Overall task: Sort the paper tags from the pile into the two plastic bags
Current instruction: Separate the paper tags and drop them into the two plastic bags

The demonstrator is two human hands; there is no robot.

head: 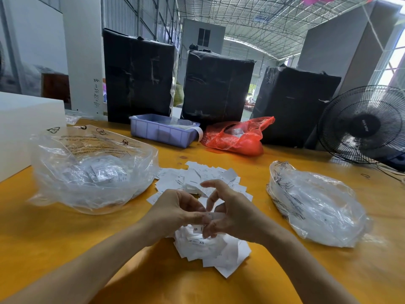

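1. Left of the frame: the left plastic bag [94, 170] sits open on the desk [65, 238], tags already inside. Its mouth slumps, so a tossed tag could land on the film and slide back out.
2. Left hand [173, 212], centre frame, pinches a small tag [211, 216] together with the right hand [232, 213]; both are clamped on it above the pile [210, 249]. Thin tags may cling in pairs, so two sizes could travel as one.
3. The pile sprawls from mid-frame down to the wrists; "S" and "XS" show, easy to misread. A dragging forearm could sweep tags off the desk edge.
4. Right: the right plastic bag [317, 205] lies flatter, its opening hard to make out, so a drop may miss.
5. Far right, the fan [363, 126]: running, I cannot tell; airflow would scatter paper.
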